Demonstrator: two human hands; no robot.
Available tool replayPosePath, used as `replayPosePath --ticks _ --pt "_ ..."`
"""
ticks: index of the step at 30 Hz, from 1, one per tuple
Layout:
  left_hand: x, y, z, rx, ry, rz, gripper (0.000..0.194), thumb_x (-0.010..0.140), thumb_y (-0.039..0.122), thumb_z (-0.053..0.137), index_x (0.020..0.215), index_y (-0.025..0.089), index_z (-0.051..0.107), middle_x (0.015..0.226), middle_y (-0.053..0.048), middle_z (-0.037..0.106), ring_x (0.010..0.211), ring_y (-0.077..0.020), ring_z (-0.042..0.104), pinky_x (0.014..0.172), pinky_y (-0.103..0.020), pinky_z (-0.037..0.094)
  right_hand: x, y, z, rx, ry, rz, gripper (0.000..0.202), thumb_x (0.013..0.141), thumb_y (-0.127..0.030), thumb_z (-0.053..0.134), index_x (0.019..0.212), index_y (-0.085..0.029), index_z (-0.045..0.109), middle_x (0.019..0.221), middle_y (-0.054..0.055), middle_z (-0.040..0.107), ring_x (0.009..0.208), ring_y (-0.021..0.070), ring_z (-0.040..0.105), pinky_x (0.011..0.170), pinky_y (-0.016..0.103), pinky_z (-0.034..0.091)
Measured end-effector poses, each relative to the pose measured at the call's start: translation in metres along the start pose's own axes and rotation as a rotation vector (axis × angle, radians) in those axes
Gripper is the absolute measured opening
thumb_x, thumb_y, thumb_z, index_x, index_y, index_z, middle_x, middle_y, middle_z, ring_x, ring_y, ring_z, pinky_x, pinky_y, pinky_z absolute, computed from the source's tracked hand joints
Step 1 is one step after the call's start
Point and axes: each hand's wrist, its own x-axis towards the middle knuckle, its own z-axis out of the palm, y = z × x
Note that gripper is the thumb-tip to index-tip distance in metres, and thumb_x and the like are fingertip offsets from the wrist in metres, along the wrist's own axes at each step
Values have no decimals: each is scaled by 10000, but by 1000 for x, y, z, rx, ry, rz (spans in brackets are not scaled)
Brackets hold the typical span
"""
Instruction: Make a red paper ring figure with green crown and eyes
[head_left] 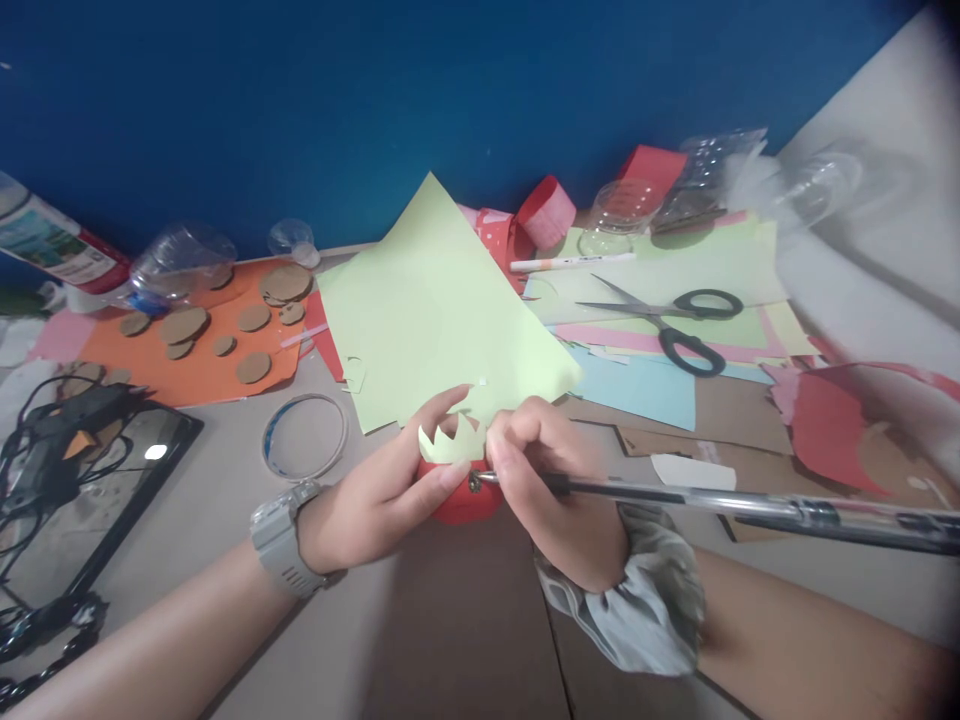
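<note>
My left hand (386, 500), with a grey watch (281, 535) on its wrist, grips a small red paper piece (466, 510) topped by a zigzag-cut pale green paper strip (456, 445) like a crown. Closed around a clear-barrelled pen (690, 500), my right hand (536, 470) keeps the tip against the red paper. A small dark mark (474, 484) shows at the tip. Part of the red piece is hidden by my fingers. Just beyond lies a large pale green sheet (442, 300).
Scissors (660, 315) and a white marker (574, 262) rest on coloured sheets at the right. To the left are a tape roll (305, 437), cardboard discs (184, 325) on orange paper (206, 378), and a dark tablet-like device (127, 490) under cables. A blue wall (450, 90) bounds the back.
</note>
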Motion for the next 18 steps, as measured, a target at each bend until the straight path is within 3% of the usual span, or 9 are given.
replayPosePath --ticks 8,18 --pt "0 1 0 -14 -9 32 563 1038 350 403 1524 206 159 1261 -76 562 1198 -216 515 1045 -341 379 -2 1 1 -21 -5 -25 257 929 -172 485 702 -233 380 584 -75 350 514 103 325 504 277 280" --pt "-1 2 -1 -10 -5 8 571 1033 384 399 1530 232 164 1246 -98 555 1189 -263 513 1026 -415 395 -2 0 1 -6 -7 21 265 945 -230 493 703 -235 385 582 -62 381 514 110 350 503 277 304"
